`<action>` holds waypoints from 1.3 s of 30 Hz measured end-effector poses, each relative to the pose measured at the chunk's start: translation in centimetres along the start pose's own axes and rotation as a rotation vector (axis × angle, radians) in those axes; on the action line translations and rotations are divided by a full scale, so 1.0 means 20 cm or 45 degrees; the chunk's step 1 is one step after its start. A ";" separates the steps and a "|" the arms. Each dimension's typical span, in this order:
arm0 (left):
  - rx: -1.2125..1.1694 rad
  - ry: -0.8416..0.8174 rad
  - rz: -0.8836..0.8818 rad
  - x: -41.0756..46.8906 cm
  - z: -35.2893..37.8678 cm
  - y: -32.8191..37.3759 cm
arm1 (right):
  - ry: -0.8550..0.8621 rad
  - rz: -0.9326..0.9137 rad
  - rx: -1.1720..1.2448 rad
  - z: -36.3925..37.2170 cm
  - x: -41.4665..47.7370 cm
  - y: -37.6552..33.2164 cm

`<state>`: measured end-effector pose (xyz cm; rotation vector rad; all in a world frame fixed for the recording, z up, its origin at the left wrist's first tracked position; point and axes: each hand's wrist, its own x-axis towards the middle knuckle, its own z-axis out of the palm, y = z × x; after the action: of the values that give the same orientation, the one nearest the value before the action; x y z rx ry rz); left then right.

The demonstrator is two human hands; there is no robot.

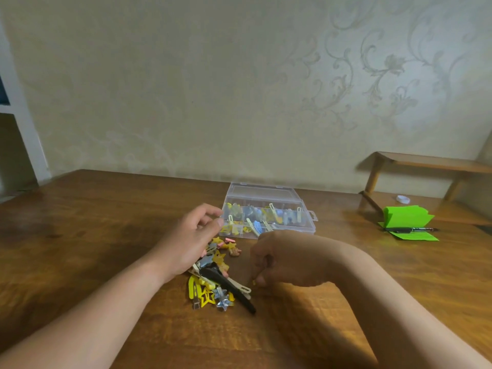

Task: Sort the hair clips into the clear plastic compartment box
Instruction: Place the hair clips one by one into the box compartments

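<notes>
A clear plastic compartment box (pixel 308 228) lies open on the wooden table (pixel 106 209), with several yellow, blue and cream hair clips in its compartments. In front of it lies a pile of loose hair clips (pixel 215 278): yellow stars, silver stars (pixel 222 298), a long black clip (pixel 231 286). My left hand (pixel 191 241) hovers over the pile's left side, fingers loosely curled, thumb near the box's front corner. My right hand (pixel 282 259) is curled downward just right of the pile, fingertips pinched on a small yellow clip (pixel 254 282) at the table surface.
Green paper sheets (pixel 407 217) with a black pen (pixel 410 230) lie at the right. A small white roll (pixel 402 199) and a low wooden shelf (pixel 426 163) stand at the back right. A patterned wall runs behind the table.
</notes>
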<state>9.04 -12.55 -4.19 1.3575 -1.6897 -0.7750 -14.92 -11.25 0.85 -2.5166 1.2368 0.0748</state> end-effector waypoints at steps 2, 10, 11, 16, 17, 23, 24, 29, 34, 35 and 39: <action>0.005 -0.001 -0.003 0.00 0.00 0.00 | 0.004 0.031 -0.001 -0.02 -0.02 0.01; 0.006 0.017 0.021 0.02 0.00 0.00 | 0.866 0.280 0.471 -0.12 -0.02 0.15; -0.007 0.017 0.017 0.02 0.00 0.00 | 0.923 0.346 0.492 -0.13 0.00 0.18; -0.007 0.010 0.011 0.02 0.00 -0.01 | 0.804 0.554 0.312 -0.16 0.16 0.24; -0.004 0.009 0.013 0.02 0.00 -0.01 | 0.755 0.579 0.250 -0.16 0.19 0.24; 0.018 0.005 0.019 0.02 -0.01 -0.01 | 0.607 0.686 0.053 -0.16 0.30 0.27; 0.023 0.003 0.019 0.02 -0.01 -0.01 | 0.603 0.683 0.042 -0.16 0.30 0.27; 0.019 -0.001 0.022 0.02 -0.01 0.00 | 0.680 0.647 0.119 -0.13 0.28 0.25; 0.015 -0.008 0.020 0.02 -0.01 0.00 | 1.092 0.490 0.404 -0.06 0.18 0.18; 0.024 -0.009 0.022 0.01 -0.01 0.00 | 1.150 0.433 0.433 -0.04 0.16 0.15; 0.037 -0.007 0.037 0.01 -0.01 0.00 | 1.120 0.201 0.437 0.03 0.12 0.04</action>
<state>9.19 -12.73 -4.08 1.3486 -1.7272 -0.7410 -13.91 -13.32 -0.40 -2.1633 1.5542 -1.2061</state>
